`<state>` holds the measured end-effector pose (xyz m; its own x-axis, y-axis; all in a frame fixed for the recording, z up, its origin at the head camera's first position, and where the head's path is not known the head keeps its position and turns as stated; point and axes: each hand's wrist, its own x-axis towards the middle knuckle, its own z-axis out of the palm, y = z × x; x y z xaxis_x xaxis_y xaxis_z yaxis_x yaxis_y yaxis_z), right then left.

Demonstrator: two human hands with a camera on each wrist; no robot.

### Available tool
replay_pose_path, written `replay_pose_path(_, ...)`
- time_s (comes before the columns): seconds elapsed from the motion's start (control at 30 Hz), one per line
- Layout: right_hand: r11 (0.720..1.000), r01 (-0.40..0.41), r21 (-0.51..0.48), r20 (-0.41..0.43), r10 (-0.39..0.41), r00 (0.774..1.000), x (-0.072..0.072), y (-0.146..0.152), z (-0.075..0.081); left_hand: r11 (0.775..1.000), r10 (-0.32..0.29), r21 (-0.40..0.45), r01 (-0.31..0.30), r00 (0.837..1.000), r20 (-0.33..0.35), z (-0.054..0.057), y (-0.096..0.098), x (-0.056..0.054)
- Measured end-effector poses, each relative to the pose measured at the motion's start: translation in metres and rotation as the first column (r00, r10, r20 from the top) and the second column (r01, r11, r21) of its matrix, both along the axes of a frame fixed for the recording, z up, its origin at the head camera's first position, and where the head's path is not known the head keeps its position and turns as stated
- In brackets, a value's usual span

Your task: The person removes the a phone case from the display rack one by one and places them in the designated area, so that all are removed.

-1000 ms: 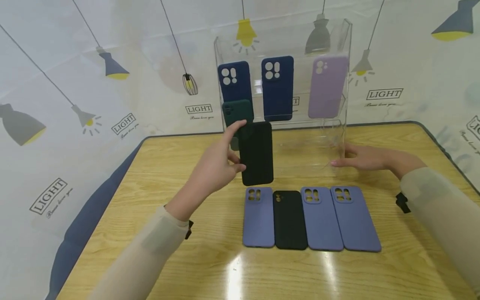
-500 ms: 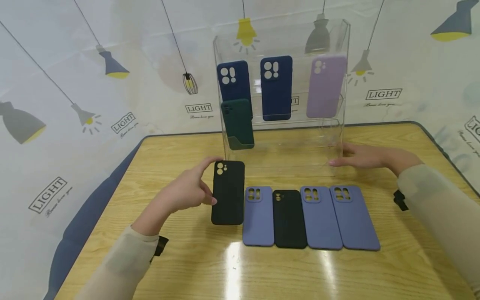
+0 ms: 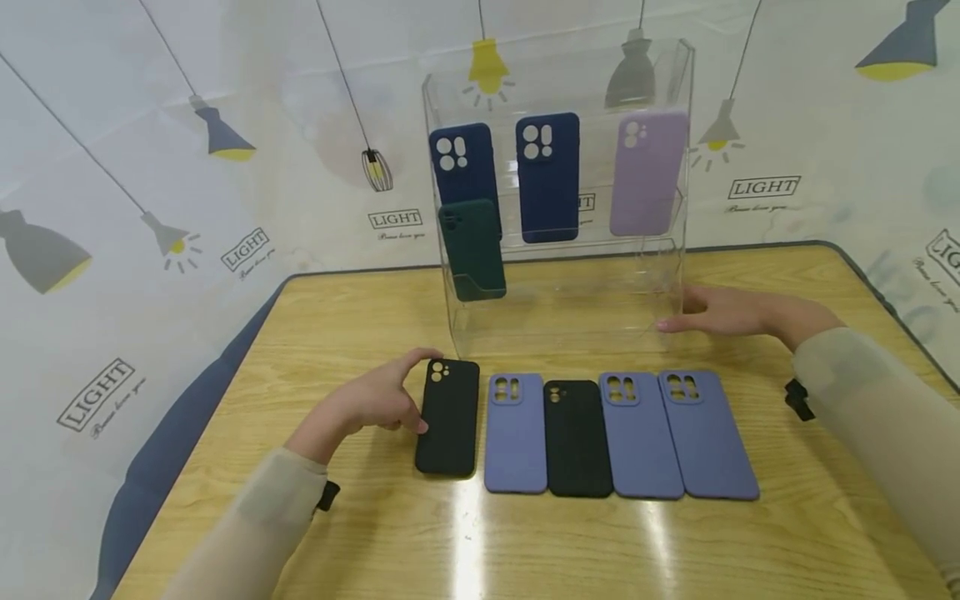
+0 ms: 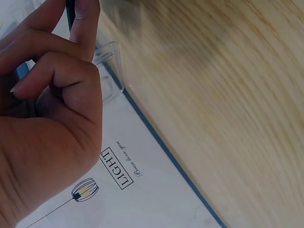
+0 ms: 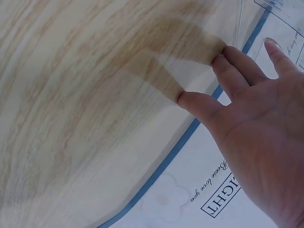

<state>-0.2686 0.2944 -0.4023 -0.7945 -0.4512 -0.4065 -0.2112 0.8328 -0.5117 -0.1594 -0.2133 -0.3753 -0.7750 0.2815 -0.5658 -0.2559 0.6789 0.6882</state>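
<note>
In the head view my left hand [image 3: 378, 396] pinches a black phone case [image 3: 450, 417] by its left side, thumb at the lower edge and a finger at the top corner. The case lies at or just above the table, left of a row made of a periwinkle case [image 3: 516, 442], a smaller black case [image 3: 577, 442] and two more periwinkle cases [image 3: 645, 446]. My right hand [image 3: 727, 310] touches the lower right side of a clear acrylic display stand [image 3: 570, 337]. In the right wrist view its fingertips [image 5: 183, 97] meet the clear panel.
Upright in the stand are two navy cases [image 3: 549, 183], a lilac case [image 3: 648, 175] and a dark green case [image 3: 474, 254] at left, lower down. The wooden table [image 3: 360, 542] backs onto a printed cloth [image 3: 337, 108].
My left hand has carried the black case from in front of the stand, leftward and down towards the table beside the row. My right hand has stayed at the stand.
</note>
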Motion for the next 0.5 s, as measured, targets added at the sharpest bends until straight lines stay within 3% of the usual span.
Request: replay_pose_path(0.5,1.0,0.013,-0.014,0.02,-0.012,1.0,0.0001,0.0002,-0.0019,0.998,-0.049,-0.034,0.051,0.997,0.059,-0.0095,0.01,0.0007)
